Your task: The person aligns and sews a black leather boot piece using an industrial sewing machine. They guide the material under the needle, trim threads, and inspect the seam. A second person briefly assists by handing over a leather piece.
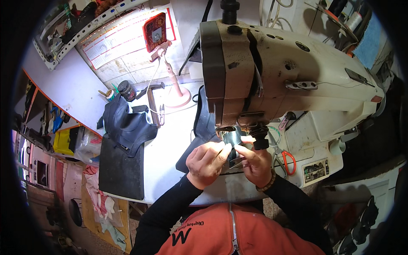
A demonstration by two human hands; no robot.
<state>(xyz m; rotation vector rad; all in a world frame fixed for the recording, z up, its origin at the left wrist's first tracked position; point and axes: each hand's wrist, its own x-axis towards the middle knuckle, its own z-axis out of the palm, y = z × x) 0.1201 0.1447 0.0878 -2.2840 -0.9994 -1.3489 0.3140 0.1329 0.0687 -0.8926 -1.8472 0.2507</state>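
Scissors with orange loops lie beside the right hand, which, like the left hand, bunches its fingers, grip unclear, at a shiny curved piece below the overhanging, bulky cream sewing machine.

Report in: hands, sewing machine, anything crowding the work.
Left hand and right hand close together at needle end of sewing machine; exact grip unclear. Dark material beside left hand. Red-handled scissors close by, right of right hand.
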